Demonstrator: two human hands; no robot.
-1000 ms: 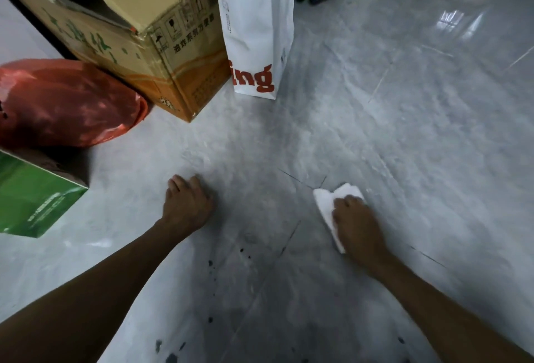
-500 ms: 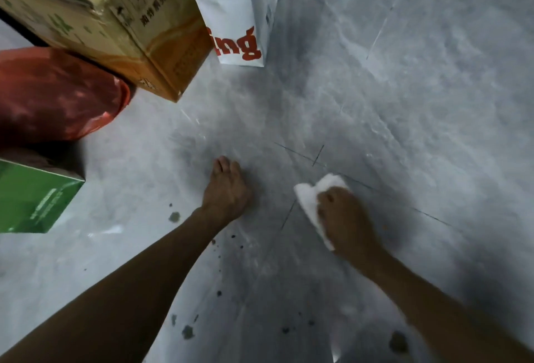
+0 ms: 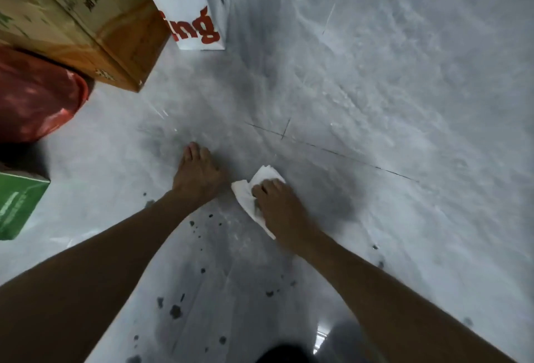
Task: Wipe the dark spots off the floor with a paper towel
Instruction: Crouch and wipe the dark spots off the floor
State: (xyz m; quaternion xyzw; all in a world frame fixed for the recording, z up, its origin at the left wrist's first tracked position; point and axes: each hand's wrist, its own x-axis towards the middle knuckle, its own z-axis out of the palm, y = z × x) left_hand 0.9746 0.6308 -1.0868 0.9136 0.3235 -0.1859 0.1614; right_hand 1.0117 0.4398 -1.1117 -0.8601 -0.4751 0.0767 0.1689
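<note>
My right hand [image 3: 281, 212] presses a crumpled white paper towel [image 3: 249, 199] onto the grey tiled floor [image 3: 375, 102], fingers curled over it. My left hand [image 3: 198, 174] rests flat on the floor just left of the towel, fingers pointing away from me. Several dark spots [image 3: 175, 311] dot the tile below and between my forearms, with smaller ones [image 3: 202, 225] right below the towel and a few [image 3: 380, 264] to the right of my right forearm.
A cardboard box [image 3: 115, 33] and a white paper bag with red letters [image 3: 196, 15] stand at the upper left. A red plastic bag [image 3: 34, 96] and a green box [image 3: 17, 206] lie along the left edge. Bare floor stretches right.
The view tipped down and nearer. Both hands have drawn closer together, the right one sliding the towel left and toward me; more dark spots now show near my arms.
</note>
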